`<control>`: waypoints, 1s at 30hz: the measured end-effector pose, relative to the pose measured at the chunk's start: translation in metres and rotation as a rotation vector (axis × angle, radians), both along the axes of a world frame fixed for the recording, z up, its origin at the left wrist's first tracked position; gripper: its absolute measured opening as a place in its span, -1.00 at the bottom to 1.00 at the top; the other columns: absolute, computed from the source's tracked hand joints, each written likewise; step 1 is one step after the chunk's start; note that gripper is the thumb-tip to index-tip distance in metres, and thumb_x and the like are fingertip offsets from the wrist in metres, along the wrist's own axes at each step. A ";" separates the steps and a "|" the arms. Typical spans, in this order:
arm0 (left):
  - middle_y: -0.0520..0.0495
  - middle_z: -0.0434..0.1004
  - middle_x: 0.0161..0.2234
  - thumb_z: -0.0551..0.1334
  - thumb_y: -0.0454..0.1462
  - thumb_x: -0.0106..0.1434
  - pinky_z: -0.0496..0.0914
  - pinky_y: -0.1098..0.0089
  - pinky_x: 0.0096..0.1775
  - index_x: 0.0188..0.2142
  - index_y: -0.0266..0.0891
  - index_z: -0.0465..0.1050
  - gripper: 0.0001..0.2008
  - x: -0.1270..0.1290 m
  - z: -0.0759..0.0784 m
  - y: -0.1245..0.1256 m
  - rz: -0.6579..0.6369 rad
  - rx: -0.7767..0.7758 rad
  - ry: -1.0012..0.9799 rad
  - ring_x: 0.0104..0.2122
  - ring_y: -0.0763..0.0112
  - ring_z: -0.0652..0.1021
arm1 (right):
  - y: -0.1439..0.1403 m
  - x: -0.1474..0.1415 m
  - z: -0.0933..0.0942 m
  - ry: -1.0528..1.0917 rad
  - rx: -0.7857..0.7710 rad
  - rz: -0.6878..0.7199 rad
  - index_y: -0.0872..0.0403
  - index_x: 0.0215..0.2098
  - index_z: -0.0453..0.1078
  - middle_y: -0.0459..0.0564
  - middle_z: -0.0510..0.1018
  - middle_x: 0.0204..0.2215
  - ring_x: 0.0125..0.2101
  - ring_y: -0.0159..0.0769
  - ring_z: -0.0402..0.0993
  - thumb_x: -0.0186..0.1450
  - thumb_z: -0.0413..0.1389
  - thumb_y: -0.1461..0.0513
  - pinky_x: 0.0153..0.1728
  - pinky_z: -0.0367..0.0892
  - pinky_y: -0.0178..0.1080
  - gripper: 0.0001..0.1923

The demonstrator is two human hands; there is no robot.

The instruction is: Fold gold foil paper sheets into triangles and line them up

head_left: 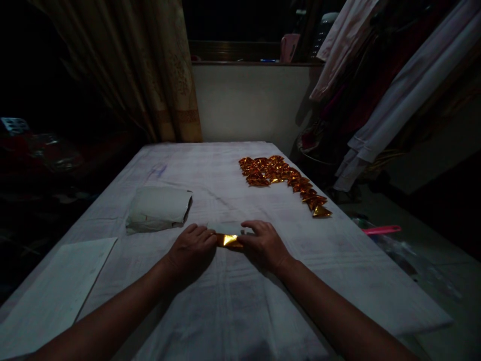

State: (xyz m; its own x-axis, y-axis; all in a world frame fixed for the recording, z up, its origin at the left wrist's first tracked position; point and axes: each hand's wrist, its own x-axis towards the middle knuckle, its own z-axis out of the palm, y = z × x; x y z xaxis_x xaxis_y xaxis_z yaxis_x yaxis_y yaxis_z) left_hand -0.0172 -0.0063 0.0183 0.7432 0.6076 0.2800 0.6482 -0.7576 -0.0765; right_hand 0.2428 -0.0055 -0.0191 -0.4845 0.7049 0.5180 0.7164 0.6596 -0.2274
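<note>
- Your left hand (192, 246) and right hand (264, 244) both press down on a small gold foil piece (228, 240), fingertips pinning its ends flat against the cloth-covered worktop (233, 306), likely to hold a crease.
- The foil piece lies between your hands, near the front middle of the worktop.
- Folded gold triangles (285, 181) lie in a row at the far right, well apart.
- A pale paper packet (160, 208) lies just beyond your left hand, within reach.

A small shiny gold foil strip (228, 240), partly folded, is laid flat on the near middle of the cloth-covered table and is pinned at both ends, its bright centre left exposed.
</note>
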 end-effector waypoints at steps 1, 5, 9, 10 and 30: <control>-0.16 0.60 -0.20 0.13 -0.43 0.34 0.40 0.16 -0.17 -0.18 -0.23 0.46 -0.84 -0.001 -0.001 -0.004 0.018 -0.025 -0.022 -0.22 0.18 0.55 | -0.002 -0.001 0.001 -0.017 0.008 0.034 -0.10 -0.15 0.59 0.03 0.59 -0.02 -0.04 -0.17 0.47 0.28 0.29 0.28 -0.09 0.27 -0.16 -0.80; -0.17 0.57 -0.06 0.06 -0.47 0.34 0.47 0.12 -0.02 -0.02 -0.22 0.43 -0.70 0.005 -0.011 -0.024 0.107 -0.083 -0.174 -0.08 0.20 0.56 | -0.006 -0.006 0.004 -0.062 -0.010 0.167 -0.04 -0.20 0.58 -0.04 0.66 -0.20 -0.17 -0.27 0.52 0.33 0.25 0.27 -0.16 0.27 -0.21 -0.90; -0.17 0.50 0.07 0.14 -0.35 0.37 0.45 0.07 0.06 0.16 -0.12 0.37 -0.62 0.013 -0.017 -0.039 0.126 -0.189 -0.203 0.04 0.14 0.51 | -0.011 -0.005 0.008 -0.059 -0.051 0.193 -0.01 -0.19 0.57 -0.07 0.67 -0.26 -0.27 -0.32 0.52 0.36 0.20 0.26 -0.23 0.27 -0.23 -0.90; -0.18 0.47 0.10 0.18 -0.31 0.36 0.44 0.03 0.07 0.18 -0.08 0.38 -0.60 0.013 -0.016 -0.041 0.128 -0.198 -0.182 0.06 0.10 0.49 | -0.013 -0.005 0.008 -0.052 -0.059 0.180 -0.02 -0.17 0.57 -0.06 0.66 -0.24 -0.26 -0.31 0.52 0.38 0.19 0.25 -0.23 0.27 -0.22 -0.89; -0.15 0.38 0.21 0.15 -0.29 0.40 0.21 -0.02 0.27 0.25 -0.07 0.31 -0.56 0.013 -0.017 -0.043 0.075 -0.234 -0.160 0.20 0.13 0.39 | -0.027 -0.017 0.007 0.029 -0.240 -0.133 0.06 -0.25 0.46 0.04 0.59 -0.19 -0.15 -0.16 0.43 0.41 0.13 0.27 -0.10 0.25 -0.11 -0.92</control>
